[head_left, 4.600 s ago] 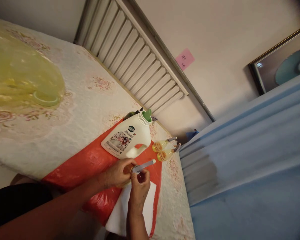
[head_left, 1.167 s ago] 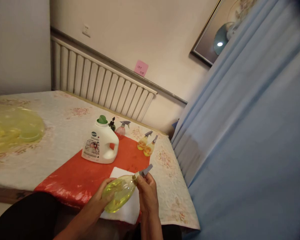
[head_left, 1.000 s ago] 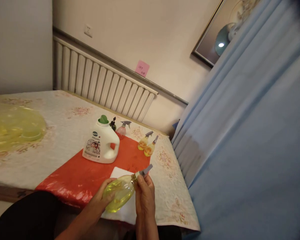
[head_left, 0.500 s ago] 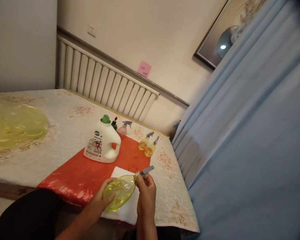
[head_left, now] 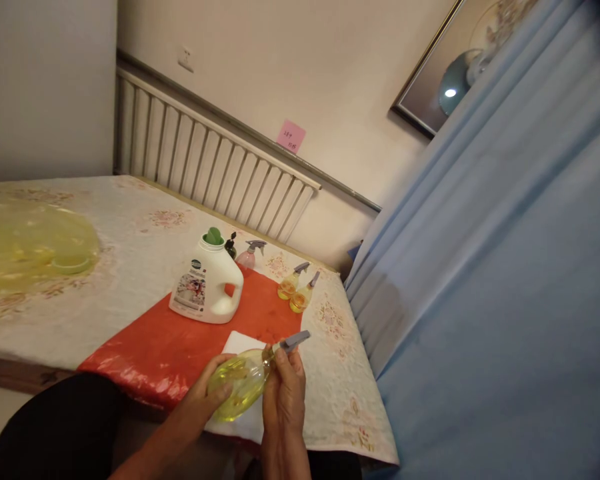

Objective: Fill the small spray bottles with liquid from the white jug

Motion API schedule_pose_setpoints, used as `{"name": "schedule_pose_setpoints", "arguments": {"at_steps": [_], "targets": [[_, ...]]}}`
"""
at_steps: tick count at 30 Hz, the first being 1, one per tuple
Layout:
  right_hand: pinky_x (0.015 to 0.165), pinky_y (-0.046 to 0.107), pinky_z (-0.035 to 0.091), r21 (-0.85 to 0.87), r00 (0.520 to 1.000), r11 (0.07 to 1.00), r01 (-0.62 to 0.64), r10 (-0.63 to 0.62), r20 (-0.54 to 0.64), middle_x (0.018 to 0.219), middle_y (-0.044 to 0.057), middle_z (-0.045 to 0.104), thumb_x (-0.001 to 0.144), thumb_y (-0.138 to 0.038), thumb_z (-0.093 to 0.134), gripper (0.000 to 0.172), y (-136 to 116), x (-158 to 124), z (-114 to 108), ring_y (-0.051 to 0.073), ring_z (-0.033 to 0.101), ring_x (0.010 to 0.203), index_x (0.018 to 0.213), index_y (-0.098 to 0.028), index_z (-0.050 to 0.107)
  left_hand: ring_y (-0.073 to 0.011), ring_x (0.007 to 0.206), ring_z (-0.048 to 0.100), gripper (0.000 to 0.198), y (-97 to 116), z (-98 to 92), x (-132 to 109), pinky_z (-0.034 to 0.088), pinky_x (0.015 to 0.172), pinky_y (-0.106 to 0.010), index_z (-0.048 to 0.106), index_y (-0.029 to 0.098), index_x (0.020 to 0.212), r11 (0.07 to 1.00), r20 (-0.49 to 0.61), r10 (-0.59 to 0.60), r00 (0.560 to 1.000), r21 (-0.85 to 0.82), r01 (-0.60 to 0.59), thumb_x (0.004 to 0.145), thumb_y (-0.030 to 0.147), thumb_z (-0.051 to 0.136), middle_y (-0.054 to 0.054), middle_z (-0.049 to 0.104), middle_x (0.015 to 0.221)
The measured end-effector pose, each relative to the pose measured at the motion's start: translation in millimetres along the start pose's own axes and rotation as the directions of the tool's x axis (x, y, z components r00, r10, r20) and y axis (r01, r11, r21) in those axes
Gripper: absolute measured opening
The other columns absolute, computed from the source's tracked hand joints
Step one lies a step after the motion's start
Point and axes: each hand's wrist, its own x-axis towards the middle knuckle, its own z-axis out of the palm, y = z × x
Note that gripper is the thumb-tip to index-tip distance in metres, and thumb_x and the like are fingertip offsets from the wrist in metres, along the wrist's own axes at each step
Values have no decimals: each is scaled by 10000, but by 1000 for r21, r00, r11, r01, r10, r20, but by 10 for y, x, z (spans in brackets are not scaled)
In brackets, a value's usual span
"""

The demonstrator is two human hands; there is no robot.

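Note:
My left hand (head_left: 207, 399) cups the body of a clear yellow-green spray bottle (head_left: 236, 385) held tilted above the table's near edge. My right hand (head_left: 283, 393) is closed round the bottle's neck, just below its grey trigger head (head_left: 294, 341). Under the bottle lies a folded white cloth (head_left: 237, 343) on a red plastic sheet (head_left: 180, 343). Behind them stands a white detergent jug (head_left: 205, 287) with a green spout.
Two small amber spray bottles (head_left: 295, 291) stand at the sheet's far right, and a pink spray bottle (head_left: 249, 253) and a dark bottle (head_left: 231, 245) stand behind the jug. A yellow plastic bag (head_left: 30, 243) lies at left. A blue curtain (head_left: 490, 280) hangs close on the right.
Since the earliest frame the view has levelled and the bottle is lifted off the table into both hands. In the last second my right hand slid closer round the neck.

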Motion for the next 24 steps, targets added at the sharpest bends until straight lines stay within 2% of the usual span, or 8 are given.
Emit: {"name": "schedule_pose_setpoints", "arguments": {"at_steps": [4,7,13,17,24], "targets": [[764,282,505,-20,998,998,-61,61,-2,837,-8,645,720,-303,782,350,-6,-6,-2,124,617,746,1023,-201,641,-347,1105,618,562,66,44,-44,507,891,-444,562,245,1144,999,-7,-19,1000,-39,19,680,496,757,-100,676,1180],[745,274,500,-31,995,995,-93,93,17,831,-4,646,738,-356,770,312,-14,-15,5,125,612,734,979,-199,650,-339,1114,620,542,100,91,-79,508,895,-434,559,243,1142,995,0,-40,999,-90,39,694,473,760,-105,679,1180],[860,336,492,-51,997,998,-25,28,71,920,31,662,804,-448,695,305,-12,-48,22,167,629,867,989,-208,660,-300,1115,626,491,119,149,-104,497,921,-404,497,255,1176,981,19,-19,1000,-194,22,773,429,716,-82,669,1199],[951,400,462,-82,995,996,25,-17,100,997,52,658,826,-430,660,259,-28,-65,50,195,620,952,963,-211,675,-292,1111,626,479,131,145,-98,501,914,-385,520,255,1148,978,13,-3,1000,-210,5,753,415,739,-64,684,1161],[970,413,442,-70,983,998,4,9,185,1020,58,657,823,-348,661,241,-89,-70,70,197,612,978,1017,-207,667,-297,1081,642,445,109,99,-95,512,884,-396,545,261,1149,979,13,-2,1000,-203,5,767,408,720,-78,685,1163]]}}
